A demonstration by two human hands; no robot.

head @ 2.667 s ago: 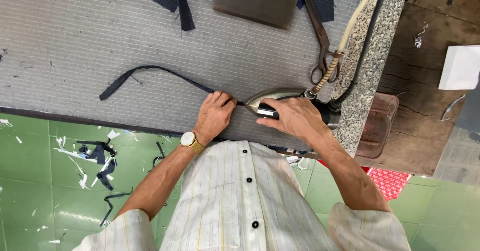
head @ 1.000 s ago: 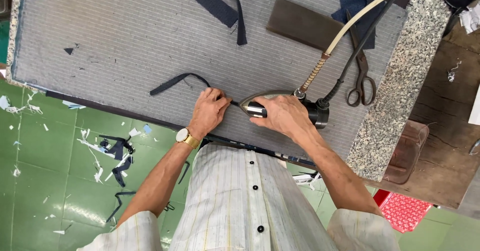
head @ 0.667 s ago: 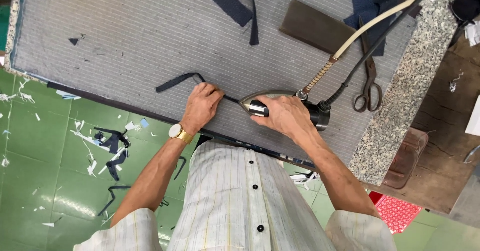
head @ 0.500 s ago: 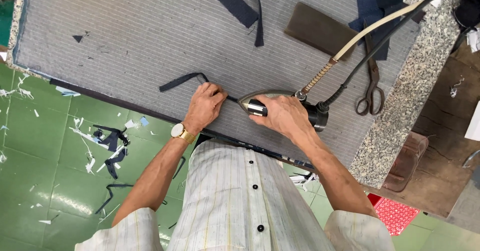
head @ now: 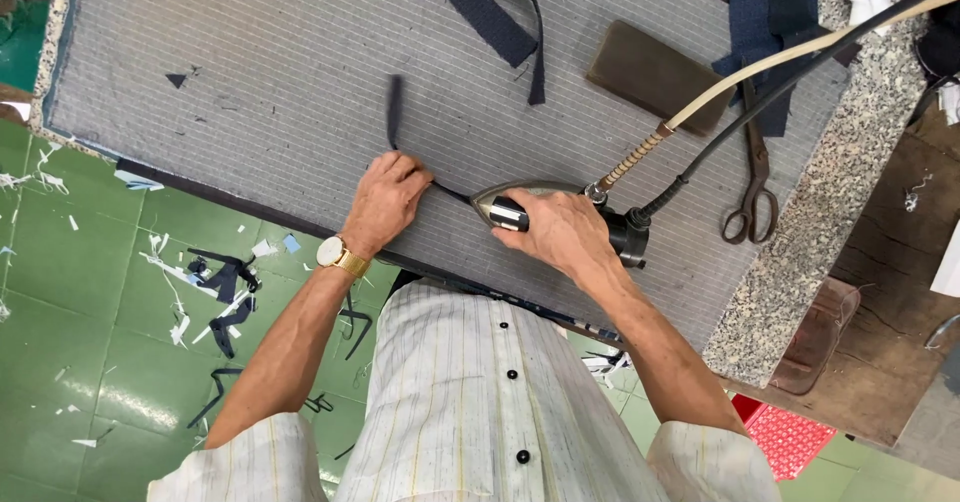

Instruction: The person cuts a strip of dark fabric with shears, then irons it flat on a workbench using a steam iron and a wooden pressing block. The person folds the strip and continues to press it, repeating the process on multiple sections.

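Since half a second ago, free end of the dark fabric strip (head: 394, 112) has swung from lying flat leftward to pointing away toward the far side, blurred; both hands hold their places.

Near: green tiled floor (head: 90, 362), littered with white and dark fabric scraps (head: 222, 284); wearer's pale striped shirt fills the near centre.

Left hand (head: 385, 200): gold wristwatch (head: 337, 256) at the wrist; fingers curled down on the near end of the strip, pinning it to the desk just left of the iron's tip. Whether they pinch or only press cannot be told.

Right hand (head: 557, 232): fingers wrapped around the handle of the steam iron (head: 540, 202), which sits flat on the desk, nose pointing left at the strip. Most of the iron is hidden under the hand.

Desk (head: 250, 52): grey ribbed padding, with a speckled stone edge (head: 800, 252) at right. A beige hose (head: 780, 57) and black cable run from the iron's rear toward the far right, cut off by the frame.

Farther: large black scissors (head: 752, 187) near the right edge; brown rectangular pad (head: 655, 74); folded navy band (head: 490, 12), top cut off; small dark triangular offcut (head: 176, 79) far left. Navy cloth (head: 765, 22) at far right, partly out of view.

Beyond the stone edge: brown wooden surface and a red perforated item (head: 785, 432), partly hidden.
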